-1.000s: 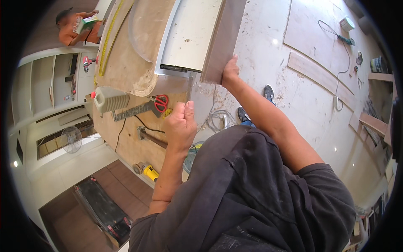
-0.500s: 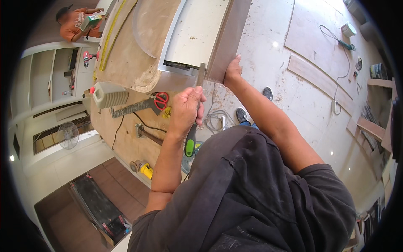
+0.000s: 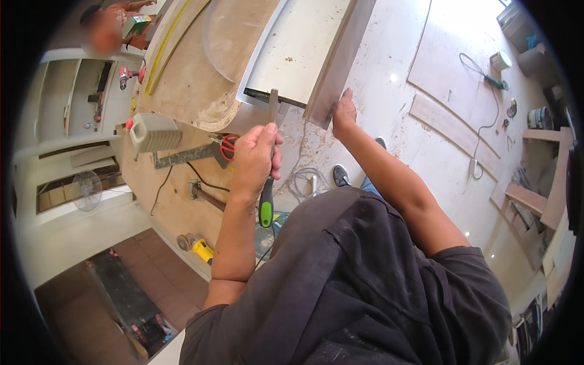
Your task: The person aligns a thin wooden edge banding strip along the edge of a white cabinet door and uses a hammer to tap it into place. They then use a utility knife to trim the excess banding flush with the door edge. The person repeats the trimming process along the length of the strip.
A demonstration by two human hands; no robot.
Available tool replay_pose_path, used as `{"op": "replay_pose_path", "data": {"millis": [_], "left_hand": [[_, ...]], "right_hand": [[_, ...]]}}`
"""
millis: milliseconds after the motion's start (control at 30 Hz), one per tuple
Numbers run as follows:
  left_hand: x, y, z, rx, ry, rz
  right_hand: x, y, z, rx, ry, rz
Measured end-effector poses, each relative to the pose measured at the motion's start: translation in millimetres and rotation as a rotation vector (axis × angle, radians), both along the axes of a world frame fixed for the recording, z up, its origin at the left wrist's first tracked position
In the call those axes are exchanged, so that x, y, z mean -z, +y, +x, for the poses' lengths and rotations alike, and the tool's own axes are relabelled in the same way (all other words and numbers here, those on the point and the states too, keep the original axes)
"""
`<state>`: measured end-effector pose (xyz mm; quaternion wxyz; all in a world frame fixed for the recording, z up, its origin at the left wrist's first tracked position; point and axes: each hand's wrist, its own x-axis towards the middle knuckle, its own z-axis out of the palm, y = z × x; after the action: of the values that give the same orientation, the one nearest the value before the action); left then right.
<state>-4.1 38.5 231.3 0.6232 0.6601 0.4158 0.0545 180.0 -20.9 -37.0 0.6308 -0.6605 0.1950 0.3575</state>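
My left hand (image 3: 258, 155) is closed around the blade of a flat file (image 3: 274, 100). Its black-and-green handle hangs down past my wrist, and the bare tip points at the near end of a white panel (image 3: 298, 52). A long brown wooden board (image 3: 340, 58) stands along the right side of that panel, with a gap between them at the near end. My right hand (image 3: 345, 112) holds the board's near end from the outer side; part of its fingers is hidden by the board. A dark slot shows at the panel's near edge, beside the file's tip.
On the wooden bench lie a jug (image 3: 155, 132), red-handled scissors (image 3: 227, 147), a hammer (image 3: 207, 196), a yellow angle grinder (image 3: 199, 246) and a tape measure (image 3: 159, 58). A red drill (image 3: 126, 77) is farther left. Cables and wood sheets (image 3: 453, 128) lie on the floor. Another person (image 3: 106, 29) is at upper left.
The view has shifted a little. The file's tip has moved away from the brown board, left along the panel's near edge. My right hand stays at the board's end.
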Motion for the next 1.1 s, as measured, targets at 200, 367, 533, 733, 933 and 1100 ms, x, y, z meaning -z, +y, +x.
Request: {"op": "replay_pose_path", "data": {"millis": [200,367,533,733,933,1100], "left_hand": [[60.1,-0.8,-57.7,-0.103,-0.033,-0.146],[95.3,-5.4,-85.9,-0.151,-0.056,-0.266],[94.7,6.1,-105.7,-0.198,-0.045,-0.241],[102.5,4.8,-118.8,-0.121,0.084,-0.203],[105.1,3.7,-126.9,-0.085,0.145,-0.158],[102.2,-3.0,-112.6,0.075,0.159,0.169]], "right_hand": [[-149.1,-33.3,-65.3,0.0,0.202,0.165],[-288.0,-100.5,-100.2,-0.327,-0.061,0.723],[-263.1,-98.8,-92.3,-0.43,-1.309,0.651],[-107.5,-65.9,-90.0,-0.626,-1.795,0.11],[-44.4,-102.9,-95.1,-0.87,-1.69,-0.094],[-56.2,-105.8,-82.8,-0.866,-1.352,-0.118]]}}
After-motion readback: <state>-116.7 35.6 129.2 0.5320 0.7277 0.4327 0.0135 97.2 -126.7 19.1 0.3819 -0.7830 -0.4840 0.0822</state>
